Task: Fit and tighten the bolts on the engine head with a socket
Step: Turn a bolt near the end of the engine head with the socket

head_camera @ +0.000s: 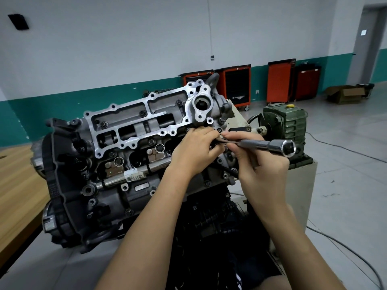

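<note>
Socket wrench [270, 145]: one; steel, stiff, weighty, polished so likely slippery; best gripped mid-shaft; right hand [261, 164] clenched round it, open hex end pointing right, away from engine head [138, 126]; left hand [194, 151] pinching dark bolts [218, 140], count unclear, at head's right end; head rigid, heavy, on stand; one engine.
</note>
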